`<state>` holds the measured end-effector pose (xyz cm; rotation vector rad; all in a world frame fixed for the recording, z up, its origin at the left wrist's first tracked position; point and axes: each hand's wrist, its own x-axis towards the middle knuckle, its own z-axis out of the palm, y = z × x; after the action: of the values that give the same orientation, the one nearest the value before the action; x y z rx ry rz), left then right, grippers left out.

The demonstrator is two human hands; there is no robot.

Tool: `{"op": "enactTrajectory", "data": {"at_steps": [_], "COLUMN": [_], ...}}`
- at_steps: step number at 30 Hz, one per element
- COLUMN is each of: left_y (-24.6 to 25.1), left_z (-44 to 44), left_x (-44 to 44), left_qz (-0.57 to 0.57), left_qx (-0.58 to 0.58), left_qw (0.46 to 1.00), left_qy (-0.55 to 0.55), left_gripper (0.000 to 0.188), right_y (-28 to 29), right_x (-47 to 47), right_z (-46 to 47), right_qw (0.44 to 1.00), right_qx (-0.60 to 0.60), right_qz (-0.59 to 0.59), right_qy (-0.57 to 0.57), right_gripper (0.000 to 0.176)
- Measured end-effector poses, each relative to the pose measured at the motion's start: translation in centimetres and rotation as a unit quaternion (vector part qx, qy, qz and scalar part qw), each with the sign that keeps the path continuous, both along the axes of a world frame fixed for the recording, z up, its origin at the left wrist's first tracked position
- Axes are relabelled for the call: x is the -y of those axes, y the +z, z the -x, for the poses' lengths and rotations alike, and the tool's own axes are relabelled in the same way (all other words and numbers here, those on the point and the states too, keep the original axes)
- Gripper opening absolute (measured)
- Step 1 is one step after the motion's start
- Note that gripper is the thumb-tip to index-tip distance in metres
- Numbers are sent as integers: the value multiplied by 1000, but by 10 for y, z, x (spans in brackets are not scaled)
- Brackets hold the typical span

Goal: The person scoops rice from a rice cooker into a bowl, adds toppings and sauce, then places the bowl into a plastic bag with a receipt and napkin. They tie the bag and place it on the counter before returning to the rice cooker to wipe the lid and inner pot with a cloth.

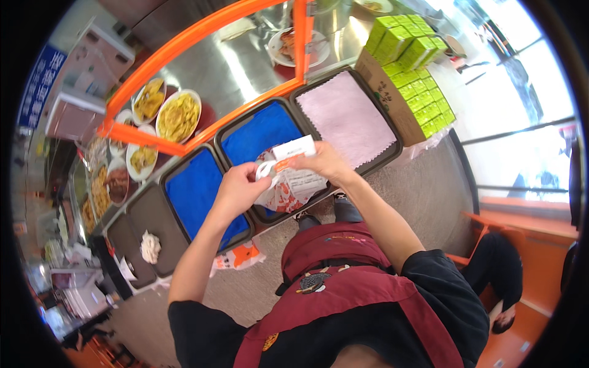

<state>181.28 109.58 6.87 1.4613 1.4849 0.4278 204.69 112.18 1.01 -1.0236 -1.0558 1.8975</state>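
In front of me hangs a white plastic bag (pixel 287 195) with red print. A white printed paper slip (pixel 306 181) lies against its side. My left hand (pixel 241 188) pinches the bag's white twisted handle loop (pixel 264 171). My right hand (pixel 324 163) grips the bag's top, its thumb on an orange-printed part. A white folded piece (pixel 294 146), apparently paper, sticks up beside those fingers. Both hands are over a dark tray lined with blue cloth (pixel 260 131); the bag hides part of this tray.
Another tray holds blue cloth (pixel 195 184); a third holds pink cloth (pixel 347 115). A crumpled white cloth (pixel 150 247) lies on the counter at left. Behind an orange frame (pixel 207 27) stand dishes of food (pixel 178 116). Green boxes (pixel 423 99) fill a carton. A seated person (pixel 494 271) is at right.
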Motion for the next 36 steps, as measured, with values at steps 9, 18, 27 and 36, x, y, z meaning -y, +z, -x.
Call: {"op": "enactTrajectory", "data": {"at_steps": [9, 18, 27, 36], "left_y": [25, 126, 162, 128], "left_z": [-49, -186, -456, -805], "left_x": [42, 83, 56, -60], "left_qz": [-60, -145, -245, -138], "left_qx": [119, 102, 245, 286], "left_qw": [987, 982, 936, 946], "left_qy": [93, 62, 71, -70], "left_gripper": [8, 9, 11, 8], "right_y": [-32, -23, -19, 87], "right_x": [31, 216, 310, 17], "right_z": [-44, -362, -719, -939], "right_qw": [991, 916, 791, 550], "right_qx": [19, 181, 338, 707], "right_qz": [-82, 3, 21, -277], "right_qy": [-101, -360, -510, -348], "right_gripper": [20, 20, 18, 16]}}
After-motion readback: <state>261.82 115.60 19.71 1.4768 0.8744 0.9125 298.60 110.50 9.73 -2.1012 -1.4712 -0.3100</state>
